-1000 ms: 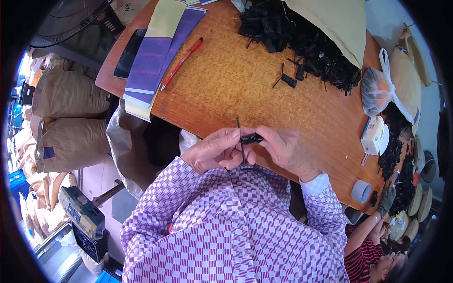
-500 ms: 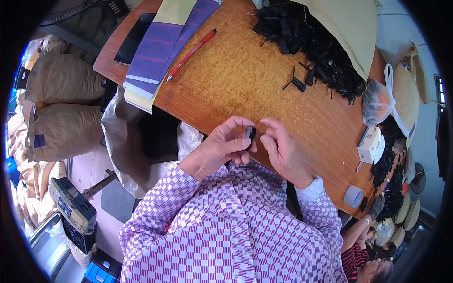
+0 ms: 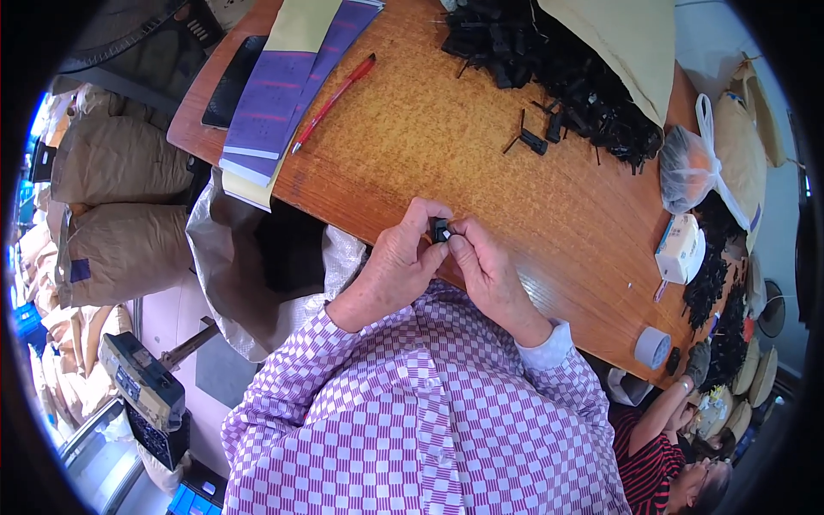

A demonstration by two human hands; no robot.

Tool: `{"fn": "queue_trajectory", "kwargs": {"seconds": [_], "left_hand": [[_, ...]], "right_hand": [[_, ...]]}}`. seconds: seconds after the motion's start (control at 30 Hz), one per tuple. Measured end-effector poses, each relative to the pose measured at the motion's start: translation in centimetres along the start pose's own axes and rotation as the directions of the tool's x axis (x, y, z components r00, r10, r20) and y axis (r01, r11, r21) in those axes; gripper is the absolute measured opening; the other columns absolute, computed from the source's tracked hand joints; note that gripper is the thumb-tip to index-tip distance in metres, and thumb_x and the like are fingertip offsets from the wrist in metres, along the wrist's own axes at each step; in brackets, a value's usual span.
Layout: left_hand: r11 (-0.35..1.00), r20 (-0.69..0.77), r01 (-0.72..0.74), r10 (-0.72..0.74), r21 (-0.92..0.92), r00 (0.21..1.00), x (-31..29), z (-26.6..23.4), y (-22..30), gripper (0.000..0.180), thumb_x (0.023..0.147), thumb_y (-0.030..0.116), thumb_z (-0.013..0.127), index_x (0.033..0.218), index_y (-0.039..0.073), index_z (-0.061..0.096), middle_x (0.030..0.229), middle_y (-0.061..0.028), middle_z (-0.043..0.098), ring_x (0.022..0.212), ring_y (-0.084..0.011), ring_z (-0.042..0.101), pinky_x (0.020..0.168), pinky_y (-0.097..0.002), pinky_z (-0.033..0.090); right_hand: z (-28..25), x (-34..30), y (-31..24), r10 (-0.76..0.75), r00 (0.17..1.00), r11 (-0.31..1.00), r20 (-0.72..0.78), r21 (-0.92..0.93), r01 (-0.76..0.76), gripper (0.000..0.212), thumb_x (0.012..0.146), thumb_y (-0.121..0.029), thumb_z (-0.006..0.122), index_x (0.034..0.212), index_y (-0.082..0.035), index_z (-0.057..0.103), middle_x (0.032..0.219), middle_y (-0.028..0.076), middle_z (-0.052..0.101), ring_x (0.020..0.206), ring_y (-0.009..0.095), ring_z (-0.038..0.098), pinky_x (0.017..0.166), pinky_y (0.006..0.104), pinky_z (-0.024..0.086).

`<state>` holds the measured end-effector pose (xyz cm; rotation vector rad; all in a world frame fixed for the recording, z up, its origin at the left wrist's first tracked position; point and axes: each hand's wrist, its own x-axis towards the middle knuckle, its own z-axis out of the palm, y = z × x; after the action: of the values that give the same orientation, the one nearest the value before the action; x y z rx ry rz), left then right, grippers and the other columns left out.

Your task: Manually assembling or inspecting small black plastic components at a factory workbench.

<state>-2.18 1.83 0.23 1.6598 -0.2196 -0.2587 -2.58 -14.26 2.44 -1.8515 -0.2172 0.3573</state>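
Note:
A small black plastic part [image 3: 439, 228] is held over the table's near edge, in front of my chest. My left hand [image 3: 396, 257] is closed on it between thumb and fingers. From the other side my right hand [image 3: 489, 273] pinches the same part, its thumb and forefinger at the part's right end. The fingertips hide much of its shape. Farther off, a heap of black plastic parts [image 3: 575, 103] spills from a pale sack [image 3: 622, 47], with a few loose pieces [image 3: 530, 142] in front of it.
Purple-and-cream papers [image 3: 266, 103], a red pen [image 3: 336, 101] and a dark flat case [image 3: 233, 84] lie at left on the wooden table [image 3: 386, 146]. An open white sack [image 3: 215, 283] stands below the edge. Tape [image 3: 652, 348], a tissue pack [image 3: 680, 247] and a co-worker [image 3: 652, 446] are at right.
My right hand has come in from the right and now grips the black part together with my left hand. The view has shifted slightly.

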Motion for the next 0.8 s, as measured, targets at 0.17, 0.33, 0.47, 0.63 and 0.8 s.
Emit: {"fn": "queue_trajectory", "kwargs": {"seconds": [0.17, 0.33, 0.47, 0.63, 0.8], "left_hand": [[0.998, 0.008, 0.036, -0.037, 0.047, 0.999, 0.4, 0.7, 0.3, 0.033, 0.085, -0.011, 0.054, 0.113, 0.004, 0.042, 0.085, -0.0045, 0.055, 0.071, -0.0071, 0.059, 0.057, -0.0222, 0.05], [0.975, -0.007, -0.041, 0.043, 0.217, 0.999, 0.8, 1.8, 0.8, 0.03, 0.084, -0.009, 0.056, 0.107, 0.004, 0.043, 0.081, -0.0053, 0.055, 0.068, -0.0082, 0.056, 0.059, -0.0236, 0.048], [0.951, -0.051, -0.057, 0.076, 0.302, 0.996, 1.1, 2.6, 1.1, 0.033, 0.08, -0.005, 0.06, 0.107, 0.006, 0.043, 0.085, -0.0191, 0.058, 0.079, -0.0399, 0.061, 0.063, -0.0396, 0.049], [0.905, -0.05, -0.09, 0.122, 0.416, 0.991, 1.3, 3.0, 1.8, 0.031, 0.082, -0.004, 0.059, 0.107, 0.005, 0.044, 0.085, -0.0186, 0.058, 0.077, -0.0369, 0.062, 0.062, -0.0406, 0.049], [0.864, 0.004, 0.175, -0.196, -0.471, 0.981, 1.5, 2.3, 3.1, 0.022, 0.091, 0.002, 0.05, 0.111, 0.009, 0.045, 0.094, -0.0094, 0.062, 0.07, -0.0164, 0.062, 0.056, -0.0266, 0.05]], "right_hand": [[-0.2, -0.6, 0.4, -0.05, 0.997, 0.998, -0.06, 0.045, 0.053, 0.014, 0.098, -0.012, 0.046, 0.105, 0.0, 0.051, 0.08, 0.015, 0.06, 0.072, 0.022, 0.062, 0.064, 0.0334, 0.048], [-0.5, -0.9, 1.6, -0.124, 0.983, 0.992, -0.137, -0.015, 0.123, 0.014, 0.097, -0.011, 0.048, 0.104, 0.0, 0.052, 0.078, 0.016, 0.059, 0.069, 0.023, 0.061, 0.062, 0.0311, 0.047], [-0.7, -0.8, 2.0, -0.109, 0.98, 0.993, -0.167, 0.018, 0.113, 0.013, 0.097, -0.011, 0.048, 0.103, 0.0, 0.053, 0.076, 0.016, 0.057, 0.066, 0.024, 0.059, 0.061, 0.0308, 0.046], [-0.7, -1.0, 2.5, -0.11, 0.978, 0.98, -0.176, 0.147, 0.136, 0.016, 0.1, -0.016, 0.046, 0.104, -0.002, 0.053, 0.077, 0.004, 0.053, 0.071, 0.012, 0.05, 0.064, 0.0266, 0.043], [-2.3, -1.2, 1.9, -0.042, 0.981, 0.971, -0.191, 0.224, 0.085, 0.018, 0.1, -0.016, 0.046, 0.11, -0.002, 0.051, 0.079, 0.001, 0.055, 0.064, 0.005, 0.045, 0.056, 0.0195, 0.037]]}}
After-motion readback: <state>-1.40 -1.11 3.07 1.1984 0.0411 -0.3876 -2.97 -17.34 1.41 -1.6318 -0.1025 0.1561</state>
